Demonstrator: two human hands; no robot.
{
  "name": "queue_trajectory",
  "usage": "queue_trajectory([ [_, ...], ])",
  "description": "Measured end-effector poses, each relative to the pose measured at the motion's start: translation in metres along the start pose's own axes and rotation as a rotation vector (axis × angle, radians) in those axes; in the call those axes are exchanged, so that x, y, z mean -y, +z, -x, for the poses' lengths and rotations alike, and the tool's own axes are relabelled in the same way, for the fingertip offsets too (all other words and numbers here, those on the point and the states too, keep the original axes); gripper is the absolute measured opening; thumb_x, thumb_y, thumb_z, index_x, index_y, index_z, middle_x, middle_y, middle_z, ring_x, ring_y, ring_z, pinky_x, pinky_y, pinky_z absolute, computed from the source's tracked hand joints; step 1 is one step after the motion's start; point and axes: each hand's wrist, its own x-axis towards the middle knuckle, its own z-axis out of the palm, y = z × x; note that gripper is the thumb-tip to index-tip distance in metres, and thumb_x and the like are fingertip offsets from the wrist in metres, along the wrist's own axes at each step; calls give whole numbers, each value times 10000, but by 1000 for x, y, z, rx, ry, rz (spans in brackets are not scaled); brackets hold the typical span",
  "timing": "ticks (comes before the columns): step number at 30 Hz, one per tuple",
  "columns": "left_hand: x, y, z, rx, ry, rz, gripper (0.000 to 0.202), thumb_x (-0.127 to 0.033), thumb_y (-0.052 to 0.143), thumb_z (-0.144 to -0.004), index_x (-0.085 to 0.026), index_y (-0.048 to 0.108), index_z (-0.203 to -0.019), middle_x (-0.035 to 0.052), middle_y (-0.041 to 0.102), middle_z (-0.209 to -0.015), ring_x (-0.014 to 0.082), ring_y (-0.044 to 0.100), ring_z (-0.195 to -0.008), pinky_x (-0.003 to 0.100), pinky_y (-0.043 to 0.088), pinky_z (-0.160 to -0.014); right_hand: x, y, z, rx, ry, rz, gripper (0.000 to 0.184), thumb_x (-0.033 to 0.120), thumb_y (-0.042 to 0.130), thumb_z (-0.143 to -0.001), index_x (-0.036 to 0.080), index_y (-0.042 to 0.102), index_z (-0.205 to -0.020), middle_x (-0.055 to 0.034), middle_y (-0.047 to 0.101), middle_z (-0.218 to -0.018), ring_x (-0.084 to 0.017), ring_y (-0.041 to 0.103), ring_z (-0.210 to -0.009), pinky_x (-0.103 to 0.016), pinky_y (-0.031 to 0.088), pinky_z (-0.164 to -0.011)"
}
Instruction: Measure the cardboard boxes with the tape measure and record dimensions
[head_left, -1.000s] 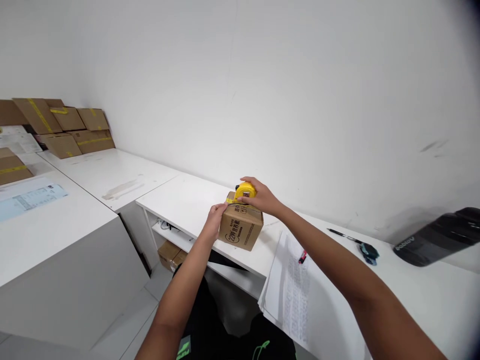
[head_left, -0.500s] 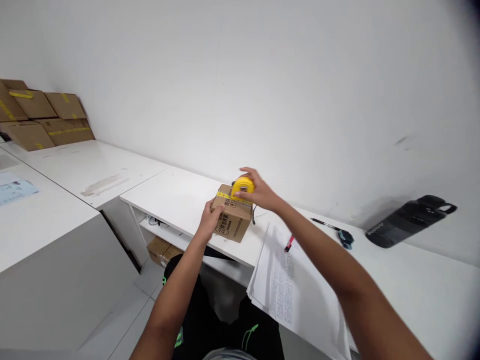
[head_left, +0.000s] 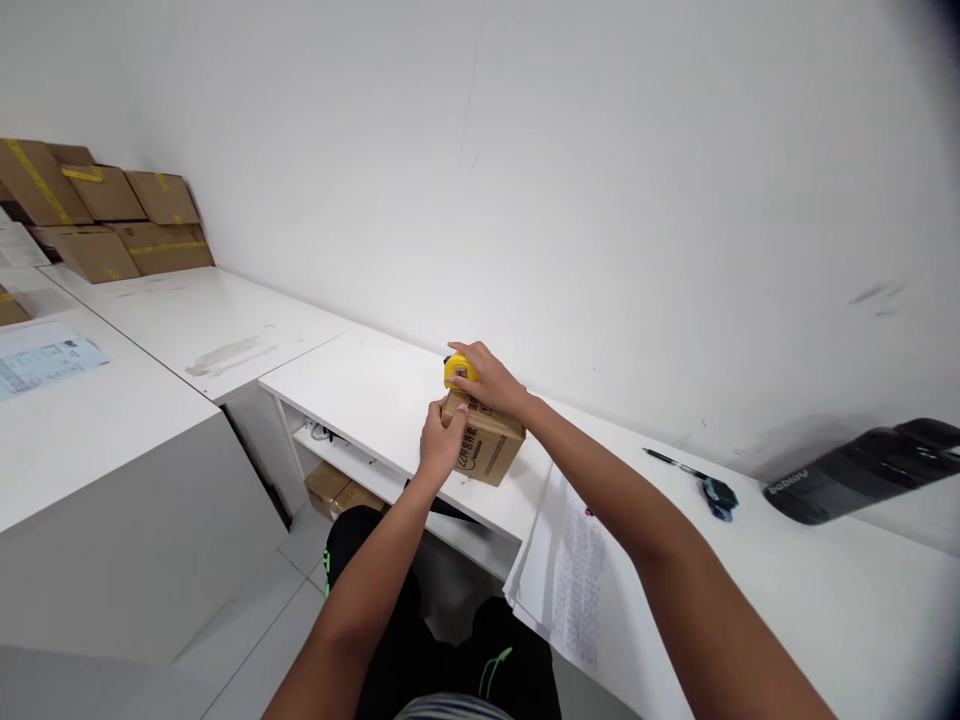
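A small brown cardboard box (head_left: 489, 447) with printed lettering stands near the front edge of a white desk (head_left: 375, 390). My right hand (head_left: 491, 382) grips a yellow tape measure (head_left: 456, 369) pressed against the box's top far-left corner. My left hand (head_left: 441, 441) is closed around the box's left side, fingers pinching near that same corner. No stretch of tape blade shows between the hands.
A stack of printed paper sheets (head_left: 577, 570) overhangs the desk edge to the right of the box. Farther right lie a pen (head_left: 671, 462), a small dark object (head_left: 720, 495) and a black bottle (head_left: 862, 475) on its side. Cardboard boxes (head_left: 105, 215) are stacked at the far left.
The tape measure has moved from the right of the box top to its left corner, and the blade stretched along the top edge is gone. My left hand has slid up toward that corner.
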Motion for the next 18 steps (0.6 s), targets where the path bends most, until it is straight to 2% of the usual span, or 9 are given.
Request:
queue_trajectory([
  [5, 0, 0, 0, 21, -14, -7, 410, -547, 534, -875, -273, 585, -1176, 56, 694, -1044, 248, 636, -951, 348, 471, -804, -7, -6, 11, 21, -6, -16, 549, 389, 559, -891, 282, 433, -1414, -83, 513, -1190, -252, 555, -1075, -438, 459, -972],
  [10, 0, -3, 0, 34, -10, 2, 491, -606, 537, -854, -265, 611, -1200, 75, 705, -1071, 271, 638, -987, 368, 475, -844, -10, -13, 44, -51, -15, 7, 470, 386, 558, -898, 287, 485, -1352, -92, 539, -1176, -271, 553, -1095, -450, 465, -968],
  [14, 0, -2, -2, 40, -18, -9, 519, -604, 546, -847, -251, 614, -1221, 90, 702, -1101, 277, 636, -1014, 369, 481, -854, -19, -33, 81, -60, -12, 18, 437, 420, 570, -900, 303, 510, -1317, -87, 559, -1148, -269, 562, -1082, -453, 466, -970],
  [18, 1, 1, -4, 55, 8, -34, 525, -578, 524, -867, -236, 596, -1258, 96, 692, -1136, 270, 632, -1038, 367, 484, -873, -36, -56, 112, -79, 91, -27, 431, 486, 617, -869, 325, 554, -1264, -76, 568, -1138, -263, 588, -1027, -446, 501, -909],
])
